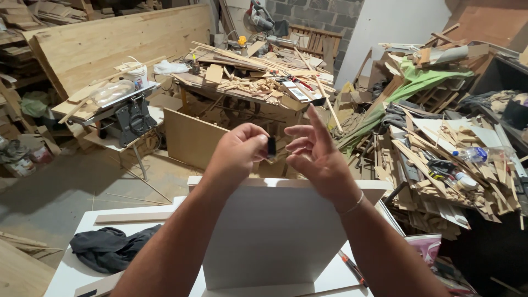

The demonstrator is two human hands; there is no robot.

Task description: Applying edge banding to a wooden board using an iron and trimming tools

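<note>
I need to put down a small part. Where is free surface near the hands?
Free: white tabletop between the dark cloth and the upright white panel. Crowded: far workbench and scrap heap, right.

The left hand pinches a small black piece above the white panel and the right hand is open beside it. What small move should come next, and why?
Probably the right hand should close in and take or steady the small black piece. The left hand pinches it at the fingertips only, in the air above the white panel, and the right hand's fingers are spread open right beside it, not touching it.
</note>
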